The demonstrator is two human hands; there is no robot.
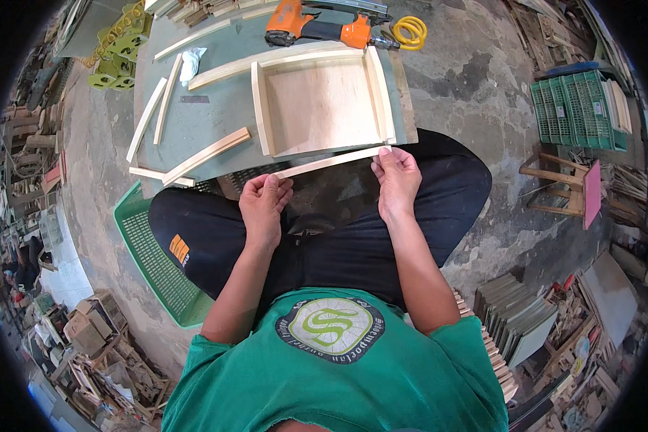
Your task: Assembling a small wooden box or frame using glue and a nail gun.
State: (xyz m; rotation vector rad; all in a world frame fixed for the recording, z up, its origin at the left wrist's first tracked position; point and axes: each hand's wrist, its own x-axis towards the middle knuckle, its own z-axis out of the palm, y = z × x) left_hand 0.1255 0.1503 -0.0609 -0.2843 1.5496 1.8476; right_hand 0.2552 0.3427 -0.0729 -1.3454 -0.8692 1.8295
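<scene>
A pale wooden strip (329,164) spans between my two hands, just off the near edge of the work table. My left hand (264,203) pinches its left end, and my right hand (397,178) grips the right end with the thumb on top. Right beyond the strip lies a shallow wooden tray frame (264,108) with a plywood bottom (320,101). Wooden sides stand along its left, far and right edges; its near edge has no side piece. At the tray's far side rests an orange and black nail gun (324,32).
Several loose wooden strips (207,155) and a crumpled white scrap (191,66) lie on the grey-green table top (227,129). A coiled yellow hose (409,33) is by the nail gun. A green crate (158,266) sits by my left knee; stacked panels (515,317) stand at right.
</scene>
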